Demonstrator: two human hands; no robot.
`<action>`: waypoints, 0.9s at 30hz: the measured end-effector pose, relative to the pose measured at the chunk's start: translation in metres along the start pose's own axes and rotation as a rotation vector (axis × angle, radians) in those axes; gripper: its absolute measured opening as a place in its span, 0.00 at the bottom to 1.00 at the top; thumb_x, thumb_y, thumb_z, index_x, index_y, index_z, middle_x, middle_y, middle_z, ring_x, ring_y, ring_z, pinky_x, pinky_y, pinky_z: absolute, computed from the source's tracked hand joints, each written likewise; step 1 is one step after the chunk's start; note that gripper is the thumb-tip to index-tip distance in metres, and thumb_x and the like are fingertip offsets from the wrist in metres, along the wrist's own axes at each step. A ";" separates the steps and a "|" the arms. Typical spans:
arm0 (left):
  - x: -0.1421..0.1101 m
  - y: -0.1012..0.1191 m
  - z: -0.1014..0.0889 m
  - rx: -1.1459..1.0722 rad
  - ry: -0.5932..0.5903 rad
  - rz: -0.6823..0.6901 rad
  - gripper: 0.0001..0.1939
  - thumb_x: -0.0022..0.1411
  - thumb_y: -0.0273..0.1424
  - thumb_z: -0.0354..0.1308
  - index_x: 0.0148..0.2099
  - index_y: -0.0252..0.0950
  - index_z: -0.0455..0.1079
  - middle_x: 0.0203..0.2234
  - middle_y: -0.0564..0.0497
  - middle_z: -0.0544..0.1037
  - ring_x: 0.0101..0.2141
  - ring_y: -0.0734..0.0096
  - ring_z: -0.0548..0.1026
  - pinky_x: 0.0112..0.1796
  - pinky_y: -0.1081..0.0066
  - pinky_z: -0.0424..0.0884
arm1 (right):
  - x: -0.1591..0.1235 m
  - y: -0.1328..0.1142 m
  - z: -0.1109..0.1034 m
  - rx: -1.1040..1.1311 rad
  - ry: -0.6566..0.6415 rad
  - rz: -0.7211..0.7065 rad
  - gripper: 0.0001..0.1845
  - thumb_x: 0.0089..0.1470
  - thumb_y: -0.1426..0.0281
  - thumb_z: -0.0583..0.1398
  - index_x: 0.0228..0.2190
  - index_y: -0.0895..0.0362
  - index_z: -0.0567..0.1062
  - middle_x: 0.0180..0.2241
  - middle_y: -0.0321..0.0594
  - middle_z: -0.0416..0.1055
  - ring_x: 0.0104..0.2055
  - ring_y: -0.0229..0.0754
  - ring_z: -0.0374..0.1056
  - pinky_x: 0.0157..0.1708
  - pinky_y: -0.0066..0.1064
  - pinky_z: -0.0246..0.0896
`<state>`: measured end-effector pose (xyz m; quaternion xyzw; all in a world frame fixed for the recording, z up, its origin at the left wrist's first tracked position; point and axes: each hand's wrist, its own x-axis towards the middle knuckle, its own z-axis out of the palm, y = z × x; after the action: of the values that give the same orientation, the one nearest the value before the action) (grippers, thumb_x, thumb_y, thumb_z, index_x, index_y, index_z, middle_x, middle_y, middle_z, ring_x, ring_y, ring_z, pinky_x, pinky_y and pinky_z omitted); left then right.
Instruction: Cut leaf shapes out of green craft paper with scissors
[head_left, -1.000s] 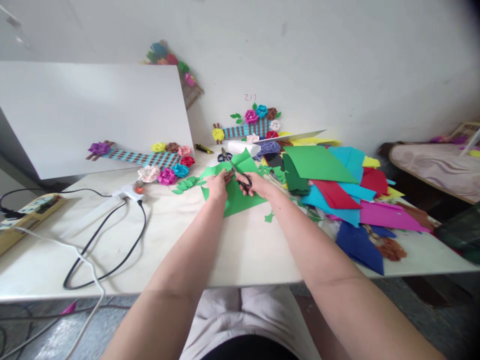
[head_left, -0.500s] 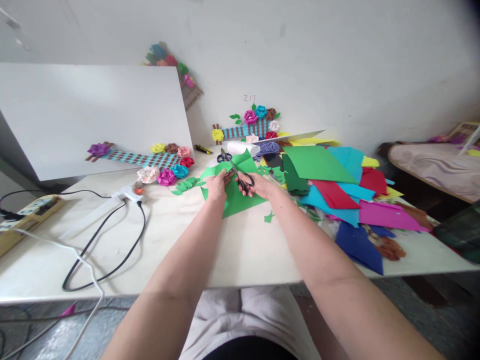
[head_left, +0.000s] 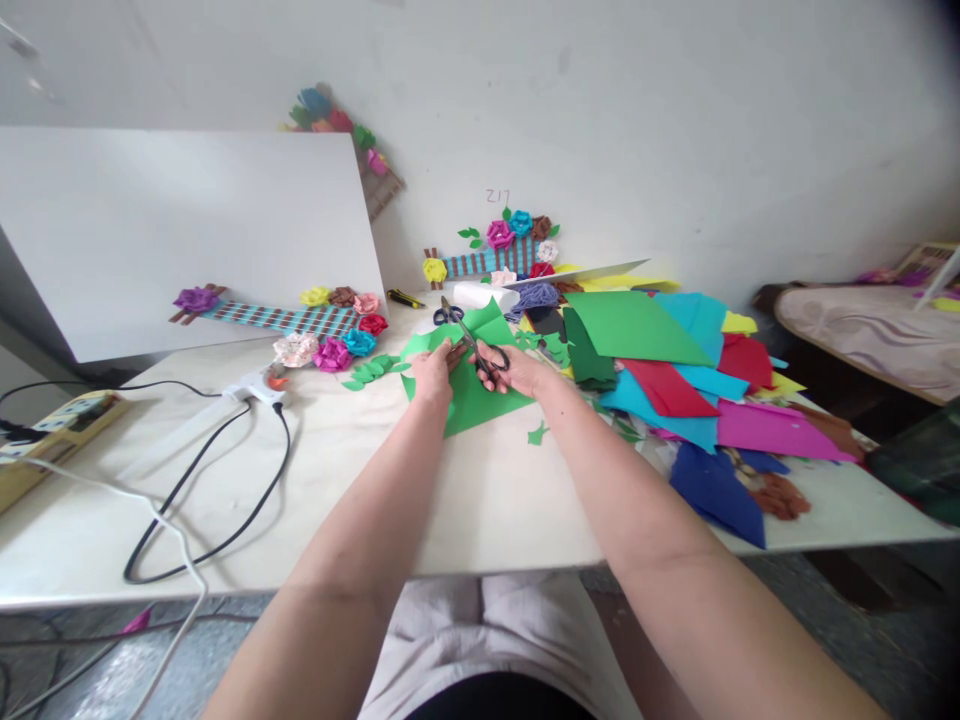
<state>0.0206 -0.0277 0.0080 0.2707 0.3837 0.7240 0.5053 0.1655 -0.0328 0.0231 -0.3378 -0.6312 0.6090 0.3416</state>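
Observation:
My right hand [head_left: 510, 370] is closed around the dark handles of a pair of scissors [head_left: 471, 340], whose blades point up and to the left. Close to the blades, my left hand [head_left: 433, 372] pinches green paper at its fingertips; the exact piece there is too small to make out. Beneath both hands lies a sheet of green paper [head_left: 487, 405] with a cut, uneven top edge. A second pair of scissors [head_left: 448, 314] rests just beyond it. Cut green paper leaves [head_left: 371, 370] are piled left of the sheet, and green scraps [head_left: 538, 433] lie to its right.
Coloured paper sheets [head_left: 637, 325] heap up on the right. A woven strip with paper flowers [head_left: 285, 316] lies left, another [head_left: 491, 260] leans on the wall. A yellow cutter [head_left: 405, 298], white roll [head_left: 484, 296], glue gun [head_left: 259, 387] and looped black cable [head_left: 202, 545] are around.
The scissor handles in my right hand have spread slightly apart since a second ago. Both hands stay at nearly the same spot over the green sheet.

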 end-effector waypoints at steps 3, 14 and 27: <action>0.000 0.000 0.000 0.010 0.006 -0.002 0.05 0.53 0.26 0.59 0.28 0.32 0.66 0.24 0.47 0.78 0.31 0.65 0.80 0.38 0.69 0.74 | 0.000 -0.001 0.001 -0.013 0.009 -0.004 0.24 0.56 0.50 0.55 0.34 0.60 0.68 0.20 0.34 0.67 0.16 0.30 0.62 0.10 0.20 0.49; 0.000 0.003 0.001 0.006 0.009 -0.009 0.05 0.53 0.25 0.60 0.27 0.32 0.66 0.23 0.46 0.78 0.30 0.66 0.79 0.37 0.69 0.74 | -0.002 -0.003 0.003 -0.060 0.029 -0.032 0.24 0.56 0.50 0.56 0.33 0.60 0.68 0.19 0.33 0.65 0.16 0.30 0.61 0.09 0.20 0.47; 0.006 0.003 -0.008 0.058 -0.072 -0.030 0.06 0.50 0.29 0.61 0.28 0.33 0.67 0.25 0.46 0.78 0.32 0.64 0.79 0.39 0.67 0.73 | -0.005 -0.007 -0.005 -0.077 -0.013 0.012 0.19 0.59 0.55 0.55 0.34 0.61 0.68 0.19 0.32 0.64 0.15 0.29 0.61 0.08 0.19 0.46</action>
<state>0.0108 -0.0250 0.0067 0.3054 0.3898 0.6947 0.5217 0.1719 -0.0346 0.0302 -0.3505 -0.6542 0.5885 0.3208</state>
